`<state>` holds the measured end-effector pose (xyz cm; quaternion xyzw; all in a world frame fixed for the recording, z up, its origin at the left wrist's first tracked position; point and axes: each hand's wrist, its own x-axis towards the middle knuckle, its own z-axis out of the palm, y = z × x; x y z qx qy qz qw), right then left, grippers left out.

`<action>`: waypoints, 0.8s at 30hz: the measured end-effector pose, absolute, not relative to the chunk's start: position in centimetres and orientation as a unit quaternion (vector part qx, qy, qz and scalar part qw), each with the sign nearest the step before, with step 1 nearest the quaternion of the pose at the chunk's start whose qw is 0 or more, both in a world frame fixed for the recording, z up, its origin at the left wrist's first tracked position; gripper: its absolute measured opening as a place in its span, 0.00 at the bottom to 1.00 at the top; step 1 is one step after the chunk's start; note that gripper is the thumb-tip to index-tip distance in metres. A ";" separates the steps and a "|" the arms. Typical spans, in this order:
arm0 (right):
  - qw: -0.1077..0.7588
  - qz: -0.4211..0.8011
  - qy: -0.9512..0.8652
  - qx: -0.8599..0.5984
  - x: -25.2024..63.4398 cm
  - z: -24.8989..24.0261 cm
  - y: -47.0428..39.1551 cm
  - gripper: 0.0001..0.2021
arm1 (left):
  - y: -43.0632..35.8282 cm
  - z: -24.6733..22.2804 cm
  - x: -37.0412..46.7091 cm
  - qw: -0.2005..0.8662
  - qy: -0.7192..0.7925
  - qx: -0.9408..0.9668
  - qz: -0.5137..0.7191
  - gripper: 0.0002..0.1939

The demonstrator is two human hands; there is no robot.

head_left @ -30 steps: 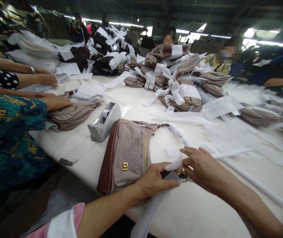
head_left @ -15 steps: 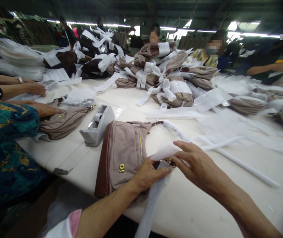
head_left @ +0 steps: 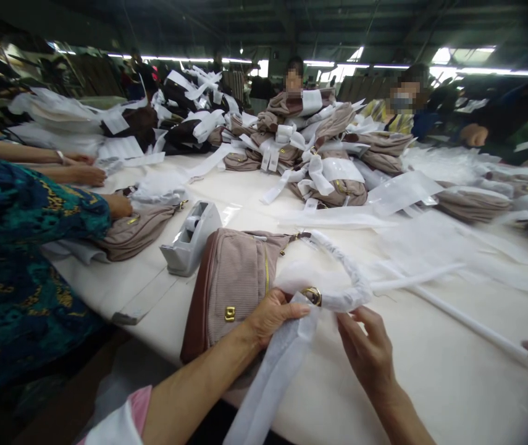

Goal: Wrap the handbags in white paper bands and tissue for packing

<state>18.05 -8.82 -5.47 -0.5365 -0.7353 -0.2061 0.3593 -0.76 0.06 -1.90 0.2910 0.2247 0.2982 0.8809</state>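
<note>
Your left hand [head_left: 273, 315] is closed in a pinch, thumb on top of the white strip [head_left: 277, 364] beside the gold ring [head_left: 312, 295], its fingers curled mostly out of sight; that grip probably steadies the ring end while the strip's loose length hangs over the table [head_left: 328, 395] edge. Your right hand [head_left: 369, 346] is half open, fingers bent and tips up at the underside of the wrapped strap [head_left: 351, 278], near the ring; whether they pinch anything, you can't tell from here. The bag [head_left: 238, 281] lies on the table, just beyond your left forearm, gold badge up, with the strap curving out from its far corner and back to your hands, likely so the strap end comes within easy reach of both. You can't see what is in the bag. The dispenser [head_left: 184, 250] stands just beside it, with a roll [head_left: 192, 224] of clear or white tape in its well, seemingly close by for a short reach. On your left, a co-worker's hand [head_left: 119, 205] rests on another bag [head_left: 141, 232]. Across the table, the heap [head_left: 351, 191] holds more bags with white wrapping around or among them; their contents are hidden too. On your right lie a white rod [head_left: 467, 321] and thin sheets [head_left: 421, 241].
</note>
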 end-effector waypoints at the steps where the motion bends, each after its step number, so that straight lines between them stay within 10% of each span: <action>1: 0.360 -0.198 -0.744 -0.527 18.0 -5.1 -8.9 0.20 | 0.1 -2.0 -0.8 0.880 0.223 0.292 0.302 0.24; 13: 0.359 -0.174 -0.712 -0.578 15.3 2.6 -9.8 0.10 | -1.5 -1.6 -0.5 0.838 0.183 0.405 0.317 0.23; 24: 0.328 -0.168 -0.745 -0.555 13.6 -0.1 -7.3 0.08 | -1.9 -2.0 -0.5 0.791 0.169 0.467 0.356 0.25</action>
